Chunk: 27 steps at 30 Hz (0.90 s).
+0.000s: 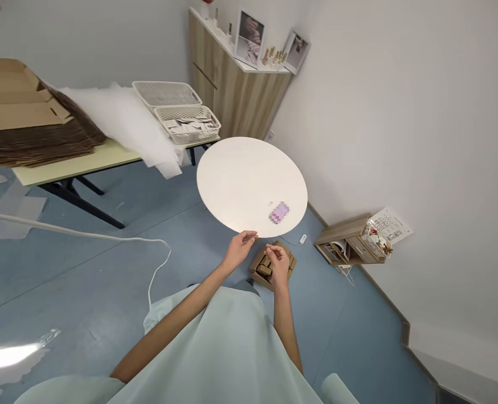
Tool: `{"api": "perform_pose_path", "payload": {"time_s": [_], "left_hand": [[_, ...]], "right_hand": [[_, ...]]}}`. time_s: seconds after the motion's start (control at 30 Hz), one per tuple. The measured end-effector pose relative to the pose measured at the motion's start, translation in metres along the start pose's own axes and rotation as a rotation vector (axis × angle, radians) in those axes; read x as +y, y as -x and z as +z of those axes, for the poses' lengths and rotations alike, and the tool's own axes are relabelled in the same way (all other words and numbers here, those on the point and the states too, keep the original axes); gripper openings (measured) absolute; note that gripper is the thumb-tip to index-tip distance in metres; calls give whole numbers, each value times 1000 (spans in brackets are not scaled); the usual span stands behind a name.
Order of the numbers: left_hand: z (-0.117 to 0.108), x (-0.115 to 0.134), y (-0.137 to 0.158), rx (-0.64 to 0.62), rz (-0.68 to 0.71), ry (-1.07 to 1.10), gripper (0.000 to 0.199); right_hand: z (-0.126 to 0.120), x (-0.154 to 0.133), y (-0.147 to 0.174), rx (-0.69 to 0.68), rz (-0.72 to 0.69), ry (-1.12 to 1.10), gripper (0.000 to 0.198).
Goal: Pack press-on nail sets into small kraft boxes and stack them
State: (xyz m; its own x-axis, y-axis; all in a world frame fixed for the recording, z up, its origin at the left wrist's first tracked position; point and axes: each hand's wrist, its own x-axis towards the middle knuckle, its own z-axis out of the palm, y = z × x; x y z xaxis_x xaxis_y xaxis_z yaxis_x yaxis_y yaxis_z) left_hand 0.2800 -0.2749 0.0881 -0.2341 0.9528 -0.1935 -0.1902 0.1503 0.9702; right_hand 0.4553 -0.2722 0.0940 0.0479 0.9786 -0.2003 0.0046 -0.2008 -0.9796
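My left hand (239, 250) is at the near edge of a round white table (236, 174), thumb and fingertips drawn together in a pinch. Just to its right, my right hand (279, 264) also pinches, its fingertips pointing toward the left hand. Whatever is between the fingers of either hand is too small to make out. On the tabletop, beyond my hands, lies a purple and pink item (279, 212), blurred into blocks, with a small pale bit beside it. A cardboard box (293, 268) holding brown pieces sits on the floor below my right hand.
To the left, a long table (34, 174) carries stacked flat cardboard boxes (26, 115), white wrapping sheets (114, 120) and white baskets (188, 124). Behind stands a wooden cabinet (240, 101) with picture frames. At right is a small shelf (352, 241). A white cable (84, 234) hangs on the left.
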Motion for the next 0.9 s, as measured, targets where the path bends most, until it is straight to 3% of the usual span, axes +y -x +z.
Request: {"api": "perform_pose_path", "payload": {"time_s": [0.2,0.4,0.7,0.9], "left_hand": [[-65,8,-12,134,10,58,32],[-128,23,-48,234,-15,39,32],[-234,86,-136,417,-67,-84,32],[-265,105,-209,455,-77,-128,35]], "right_hand": [[71,-22,-5,-150,31,88,35],[142,-29,-46,-225,77,101,32],[268,-40,-137,-379,169,3,34],[312,-56,-198,-421,161,-10,29]]}}
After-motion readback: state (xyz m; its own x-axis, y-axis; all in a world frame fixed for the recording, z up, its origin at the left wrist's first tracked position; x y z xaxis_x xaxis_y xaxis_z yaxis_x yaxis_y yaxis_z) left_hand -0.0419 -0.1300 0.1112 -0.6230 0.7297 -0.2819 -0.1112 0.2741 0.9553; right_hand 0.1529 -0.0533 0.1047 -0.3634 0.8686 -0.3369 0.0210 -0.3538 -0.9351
